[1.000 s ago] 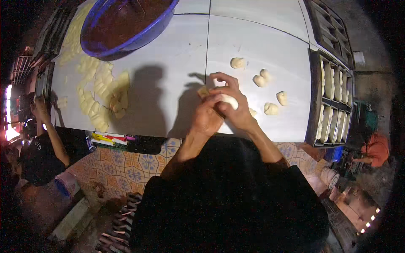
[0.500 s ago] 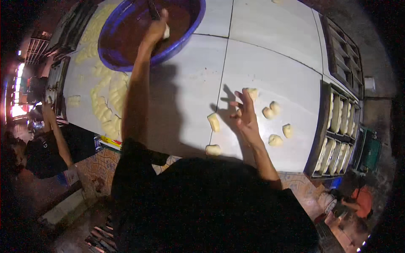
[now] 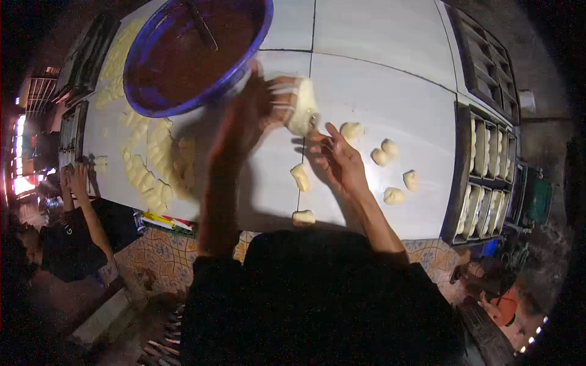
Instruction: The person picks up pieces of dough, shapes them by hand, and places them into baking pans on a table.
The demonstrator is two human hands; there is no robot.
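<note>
My left hand [image 3: 259, 113], blurred by motion, has come right of the basin and holds a flattened piece of pale dough [image 3: 302, 104] upright over the table. A small dark spot shows near the dough's lower end. Just below it is my right hand [image 3: 340, 160], fingers apart and fingertips close to the dough's lower edge; whether they touch it I cannot tell. A blue-purple basin [image 3: 155, 110] of brown filling [image 3: 183, 61] stands at the far left, a thin utensil [image 3: 203, 27] leaning in it. Dough pieces [image 3: 394, 196] lie around my right hand, among them a short dough roll [image 3: 300, 178].
Rows of shaped dough [image 3: 137, 165] cover the table's left side. On the right edge stand a dark tray of filled moulds [image 3: 482, 177] and another mould tray [image 3: 488, 61]. A co-worker's hands [image 3: 74, 180] are at the left edge. Another person [image 3: 506, 305] is at lower right.
My left hand has left the basin and moved right and nearer, bringing the dough to my right hand. My right hand has shifted slightly left. The whole view has shifted a little.
</note>
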